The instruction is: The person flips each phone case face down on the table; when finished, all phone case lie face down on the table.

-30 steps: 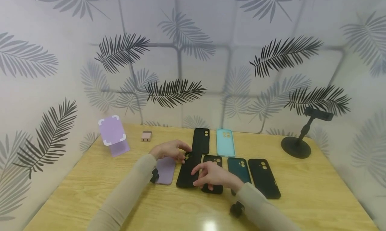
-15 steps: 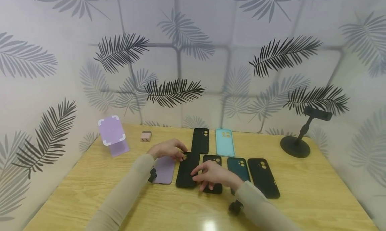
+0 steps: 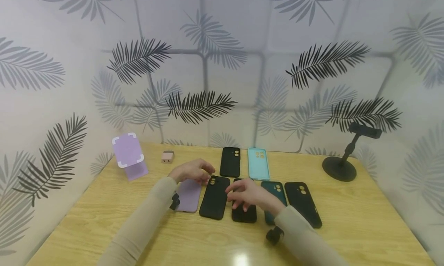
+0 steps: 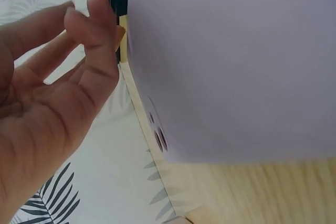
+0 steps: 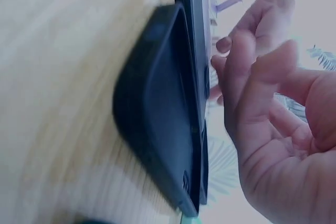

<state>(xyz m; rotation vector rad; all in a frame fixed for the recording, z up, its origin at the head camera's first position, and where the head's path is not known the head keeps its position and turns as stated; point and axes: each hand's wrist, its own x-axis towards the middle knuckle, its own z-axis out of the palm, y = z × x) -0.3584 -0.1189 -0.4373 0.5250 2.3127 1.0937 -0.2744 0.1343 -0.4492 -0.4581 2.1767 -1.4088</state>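
Several phone cases lie on the wooden table (image 3: 104,219). My left hand (image 3: 194,170) hovers over the top of a purple case (image 3: 189,196), its relaxed fingers reaching the top corner of a black case (image 3: 215,197). In the left wrist view the left hand (image 4: 79,30) holds nothing beside the purple case (image 4: 231,61). My right hand (image 3: 248,194) hovers with loosely spread fingers over a second black case (image 3: 244,214), gripping nothing. The right wrist view shows that hand (image 5: 262,108) just off the black case's (image 5: 157,129) edge.
A dark teal case (image 3: 275,189) and another black case (image 3: 302,204) lie to the right. Behind are a black case (image 3: 230,162) and a light teal case (image 3: 258,164). A purple stand (image 3: 129,155), a pink charger (image 3: 168,157) and a black phone holder (image 3: 341,162) stand at the back.
The black case beside the purple one went from slanted to straight and slid slightly nearer. My right hand lifted off it and moved right over the neighbouring black case.
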